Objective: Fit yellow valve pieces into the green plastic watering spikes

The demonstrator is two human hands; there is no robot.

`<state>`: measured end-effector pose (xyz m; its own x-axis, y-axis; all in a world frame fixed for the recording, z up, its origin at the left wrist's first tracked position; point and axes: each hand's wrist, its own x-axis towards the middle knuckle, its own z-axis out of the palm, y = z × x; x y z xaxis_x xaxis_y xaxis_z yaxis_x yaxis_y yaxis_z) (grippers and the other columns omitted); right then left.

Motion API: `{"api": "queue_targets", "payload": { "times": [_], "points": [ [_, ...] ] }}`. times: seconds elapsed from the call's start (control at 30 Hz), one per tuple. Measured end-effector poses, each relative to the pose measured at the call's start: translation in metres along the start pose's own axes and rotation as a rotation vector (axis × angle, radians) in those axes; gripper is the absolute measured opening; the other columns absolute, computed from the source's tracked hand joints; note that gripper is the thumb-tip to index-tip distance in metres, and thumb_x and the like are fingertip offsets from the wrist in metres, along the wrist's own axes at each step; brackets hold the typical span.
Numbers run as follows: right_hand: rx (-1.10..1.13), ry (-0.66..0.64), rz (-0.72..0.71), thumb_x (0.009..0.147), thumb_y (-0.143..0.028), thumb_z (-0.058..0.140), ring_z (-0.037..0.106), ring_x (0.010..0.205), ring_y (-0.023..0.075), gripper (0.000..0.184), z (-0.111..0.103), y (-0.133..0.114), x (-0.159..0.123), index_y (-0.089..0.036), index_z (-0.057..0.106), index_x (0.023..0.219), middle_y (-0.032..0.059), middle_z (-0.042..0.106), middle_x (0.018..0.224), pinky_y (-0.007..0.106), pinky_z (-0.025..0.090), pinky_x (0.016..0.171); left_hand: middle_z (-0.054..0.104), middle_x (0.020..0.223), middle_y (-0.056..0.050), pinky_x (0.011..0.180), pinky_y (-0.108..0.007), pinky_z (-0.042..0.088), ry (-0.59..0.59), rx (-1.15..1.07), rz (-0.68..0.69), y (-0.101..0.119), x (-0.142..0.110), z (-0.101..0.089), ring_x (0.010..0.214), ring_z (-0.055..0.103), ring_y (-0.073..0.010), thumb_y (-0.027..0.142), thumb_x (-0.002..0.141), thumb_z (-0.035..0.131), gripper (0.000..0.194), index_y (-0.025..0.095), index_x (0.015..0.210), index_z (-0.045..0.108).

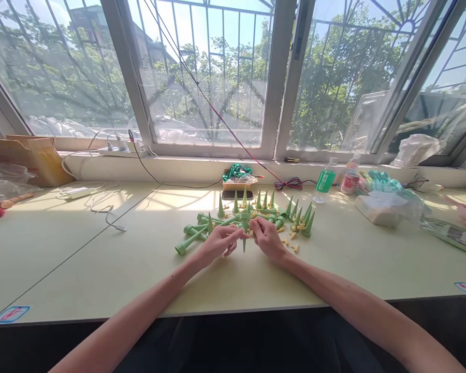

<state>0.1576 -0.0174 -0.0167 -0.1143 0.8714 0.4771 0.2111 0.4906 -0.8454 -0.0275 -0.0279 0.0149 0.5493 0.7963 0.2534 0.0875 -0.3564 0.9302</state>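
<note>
Between my hands a green plant-watering spike (244,220) hangs with its wide cap up and its point down. The fingers of my left hand (219,243) pinch it at the middle. My right hand (270,239) is closed close beside the spike's right side; what its fingertips hold is hidden. Behind and around both hands lie several more green spikes, such as a loose one (189,242) on the left and standing cones (309,226) on the right. Small yellow valve pieces (295,248) are scattered to the right of my right hand.
Behind the spikes are a dark phone (236,195) and a small box of green material (238,178). A green-labelled bottle (326,180), a pink-labelled bottle (350,178) and a tissue pack (378,210) stand to the right. A white cable (108,215) lies left; a cardboard box (42,160) stands beyond.
</note>
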Motion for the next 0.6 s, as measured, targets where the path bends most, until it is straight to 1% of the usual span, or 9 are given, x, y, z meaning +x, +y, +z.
{"api": "queue_targets", "payload": {
  "times": [0.07,0.1,0.17,0.23,0.43,0.5,0.6],
  "points": [
    [0.025,-0.006,-0.012,0.097,-0.050,0.043,0.035,0.045,0.0108,0.038,0.001,0.001,-0.001,-0.022,0.042,0.071,-0.0055,0.039,0.051,0.025,0.029,0.046,0.044,0.047,-0.001,0.041,-0.020,0.035,-0.007,-0.054,-0.061,0.001,0.000,0.000,0.050,0.045,-0.0110,0.056,0.091,0.054,0.054,0.011,0.067,0.072],
    [0.032,-0.009,-0.017,0.097,-0.050,0.043,0.035,0.045,0.0106,0.038,0.001,0.002,-0.001,-0.022,0.043,0.072,-0.0056,0.039,0.052,0.025,0.028,0.046,0.047,0.051,-0.001,0.041,-0.020,0.033,-0.013,-0.094,-0.091,0.000,-0.001,0.000,0.046,0.041,-0.0085,0.058,0.091,0.052,0.056,0.010,0.075,0.074],
    [0.040,-0.019,-0.029,0.098,-0.050,0.043,0.034,0.045,0.0103,0.037,0.001,0.002,-0.002,-0.022,0.043,0.074,-0.0056,0.039,0.052,0.025,0.028,0.046,0.052,0.062,-0.003,0.039,-0.020,0.030,-0.029,-0.172,-0.145,-0.001,-0.001,-0.001,0.045,0.039,-0.0066,0.065,0.091,0.045,0.064,0.009,0.085,0.075],
    [0.042,-0.033,-0.047,0.098,-0.049,0.043,0.033,0.045,0.0101,0.035,0.000,0.001,-0.003,-0.022,0.043,0.076,-0.0057,0.039,0.054,0.024,0.028,0.046,0.054,0.070,-0.005,0.039,-0.020,0.029,-0.047,-0.214,-0.188,-0.002,0.000,-0.002,0.047,0.041,-0.0069,0.071,0.091,0.036,0.073,0.009,0.086,0.076],
    [-0.005,-0.107,-0.115,0.099,-0.044,0.042,0.034,0.048,0.0096,0.031,0.000,-0.003,-0.007,-0.022,0.041,0.077,-0.0056,0.039,0.057,0.023,0.029,0.048,0.059,0.070,-0.009,0.040,-0.021,0.028,-0.112,-0.228,-0.273,-0.008,0.000,-0.004,0.047,0.042,-0.0083,0.077,0.090,0.023,0.087,0.009,0.083,0.077],
    [-0.029,-0.142,-0.126,0.099,-0.043,0.042,0.034,0.049,0.0097,0.030,-0.001,-0.005,-0.007,-0.021,0.042,0.077,-0.0055,0.039,0.057,0.023,0.029,0.048,0.061,0.072,-0.010,0.041,-0.022,0.029,-0.127,-0.243,-0.292,-0.010,-0.001,-0.005,0.047,0.042,-0.0086,0.078,0.089,0.020,0.090,0.008,0.083,0.077],
    [-0.038,-0.168,-0.139,0.099,-0.042,0.042,0.035,0.049,0.0098,0.030,-0.002,-0.006,-0.007,-0.021,0.043,0.078,-0.0052,0.040,0.057,0.023,0.029,0.049,0.061,0.074,-0.011,0.042,-0.022,0.028,-0.140,-0.256,-0.300,-0.010,-0.002,-0.005,0.048,0.042,-0.0090,0.078,0.088,0.022,0.090,0.007,0.085,0.077]
  ]
}}
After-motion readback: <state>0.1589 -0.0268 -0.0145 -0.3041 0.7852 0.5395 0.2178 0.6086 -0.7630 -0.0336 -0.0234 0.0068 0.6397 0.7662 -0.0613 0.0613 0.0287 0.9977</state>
